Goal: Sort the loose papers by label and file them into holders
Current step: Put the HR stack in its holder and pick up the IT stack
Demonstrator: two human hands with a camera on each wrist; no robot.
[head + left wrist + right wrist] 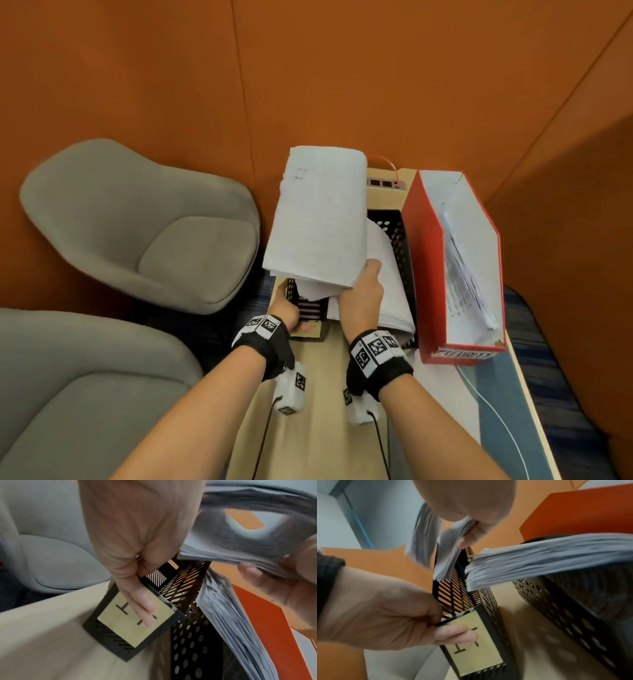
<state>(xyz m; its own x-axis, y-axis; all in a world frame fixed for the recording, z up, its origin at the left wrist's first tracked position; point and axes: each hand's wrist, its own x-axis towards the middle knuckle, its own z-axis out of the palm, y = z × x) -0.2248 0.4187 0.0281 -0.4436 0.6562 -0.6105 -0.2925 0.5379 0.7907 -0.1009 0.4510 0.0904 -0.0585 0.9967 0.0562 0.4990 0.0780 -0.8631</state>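
My right hand [363, 286] grips a thick, curled stack of white papers [318, 219] by its near edge, over a black slotted holder [310, 310]. In the right wrist view the stack's lower corner [444, 566] dips into that holder's open top [457, 595]. My left hand [287, 308] pinches the holder's front wall, one finger lying across its yellow label [130, 623], which bears black marks partly covered. A second paper stack [387, 274] lies in a black perforated holder [397, 226] just to the right.
A red holder [428, 274] with papers inside stands at the right on the narrow wooden table [315, 394]. Two grey chairs [144, 226] are on the left. Orange walls close in behind and to the right. A white cable [493, 407] trails over the table's right side.
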